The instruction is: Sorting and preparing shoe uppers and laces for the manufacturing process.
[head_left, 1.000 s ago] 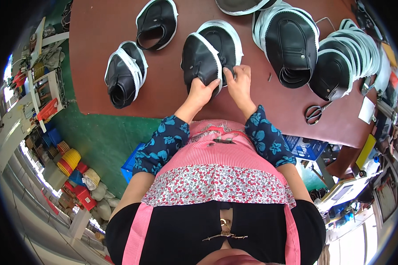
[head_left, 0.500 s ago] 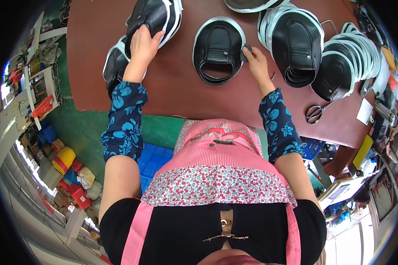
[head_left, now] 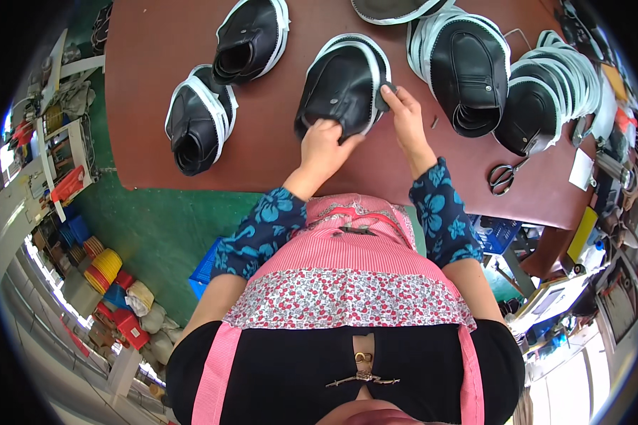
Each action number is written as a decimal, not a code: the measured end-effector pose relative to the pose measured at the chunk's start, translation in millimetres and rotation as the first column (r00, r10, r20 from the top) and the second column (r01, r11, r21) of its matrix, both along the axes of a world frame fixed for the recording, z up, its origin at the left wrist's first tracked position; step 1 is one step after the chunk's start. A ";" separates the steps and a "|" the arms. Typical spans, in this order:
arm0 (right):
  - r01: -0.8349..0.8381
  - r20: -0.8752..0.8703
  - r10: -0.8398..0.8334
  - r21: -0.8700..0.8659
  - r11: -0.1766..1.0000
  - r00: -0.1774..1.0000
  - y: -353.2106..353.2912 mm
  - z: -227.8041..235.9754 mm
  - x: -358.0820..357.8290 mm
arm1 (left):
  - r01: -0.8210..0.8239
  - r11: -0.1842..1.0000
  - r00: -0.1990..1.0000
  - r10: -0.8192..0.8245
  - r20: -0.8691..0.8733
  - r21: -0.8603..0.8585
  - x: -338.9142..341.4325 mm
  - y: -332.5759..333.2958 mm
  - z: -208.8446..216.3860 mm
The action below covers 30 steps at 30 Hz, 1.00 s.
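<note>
In the middle of the table lies a black shoe upper (head_left: 340, 78) with a white edge, stacked over another whose white rim shows behind it. My left hand (head_left: 322, 150) grips the near end of the top upper, its fingers partly inside the opening. At the right edge of the stack, my right hand (head_left: 408, 122) pinches a small dark grey piece (head_left: 382, 99) against or just beside the white rim. I cannot tell exactly what that piece is.
More black uppers lie at the far left (head_left: 252, 42) and left (head_left: 198, 124). Stacks of uppers stand on the right (head_left: 471, 74), with a fanned pile (head_left: 528, 106) beside them. Black-handled scissors (head_left: 505, 177) and a white card (head_left: 583, 170) lie near the table's right edge.
My left hand has moved right and nearer from the left uppers, bringing a black upper over the middle one. My right hand has stayed by its right rim with the grey piece.
</note>
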State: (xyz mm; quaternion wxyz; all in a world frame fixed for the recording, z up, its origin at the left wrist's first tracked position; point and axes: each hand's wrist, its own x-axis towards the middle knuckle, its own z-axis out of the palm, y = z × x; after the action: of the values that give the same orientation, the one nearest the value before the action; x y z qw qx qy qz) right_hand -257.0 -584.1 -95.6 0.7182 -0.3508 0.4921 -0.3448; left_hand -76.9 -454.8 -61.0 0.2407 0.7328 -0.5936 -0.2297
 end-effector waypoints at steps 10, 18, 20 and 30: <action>0.199 -0.191 -0.151 0.261 0.945 0.970 -5.9 -62.0 -69.7 | -0.172 0.863 0.134 0.498 -0.856 0.475 60.4 27.5 48.6; 0.136 -0.199 -0.098 0.188 0.973 0.975 1.0 -64.1 -53.2 | 0.196 0.979 0.977 -0.199 0.078 0.046 -42.0 -10.4 -30.2; 0.164 -0.255 -0.124 0.144 0.976 0.959 5.2 -68.3 -65.0 | 0.164 0.971 0.986 -0.164 0.014 -0.175 -37.3 -0.7 0.3; 0.060 -0.282 -0.022 0.129 0.990 0.959 -2.1 -49.9 -76.0 | 0.247 0.960 0.793 -0.123 0.596 -0.131 179.1 -40.0 45.9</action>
State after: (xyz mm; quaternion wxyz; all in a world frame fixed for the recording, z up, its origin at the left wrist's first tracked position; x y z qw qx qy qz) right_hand -333.0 -586.2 -145.5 0.6564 -0.3358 0.6182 -0.2724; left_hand 102.2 -494.8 -15.1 0.0966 0.6777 -0.7276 0.0446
